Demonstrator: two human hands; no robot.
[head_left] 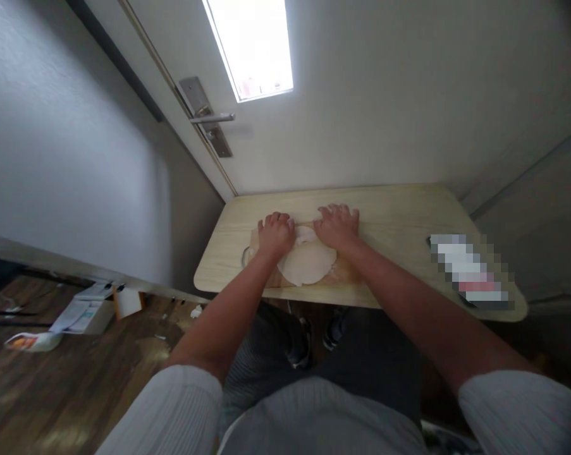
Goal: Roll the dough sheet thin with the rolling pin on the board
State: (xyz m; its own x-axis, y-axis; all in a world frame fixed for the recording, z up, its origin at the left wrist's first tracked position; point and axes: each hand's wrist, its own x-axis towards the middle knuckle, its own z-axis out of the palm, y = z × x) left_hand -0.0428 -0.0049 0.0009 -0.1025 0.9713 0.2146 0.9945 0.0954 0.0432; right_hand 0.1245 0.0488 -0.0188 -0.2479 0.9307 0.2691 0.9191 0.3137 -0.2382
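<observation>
A flat, round sheet of dough (pixel 308 264) lies on a wooden cutting board (pixel 346 273) with a metal ring handle (pixel 245 256) at its left end. My left hand (pixel 276 235) rests palm down at the dough's far left edge, fingers curved forward. Across from it, my right hand (pixel 337 225) presses palm down near the far right edge, fingers stretched forward and slightly apart. A pale, thicker band of dough or something floured shows between the hands; what lies under the palms is hidden.
The board sits on a light wooden table (pixel 399 208) with rounded corners, against a door with a lever handle (pixel 214 118). A pixelated, blurred item (pixel 470 272) lies at the table's right. On the floor at left are a white box (pixel 88 316) and a plastic bag (pixel 33 342).
</observation>
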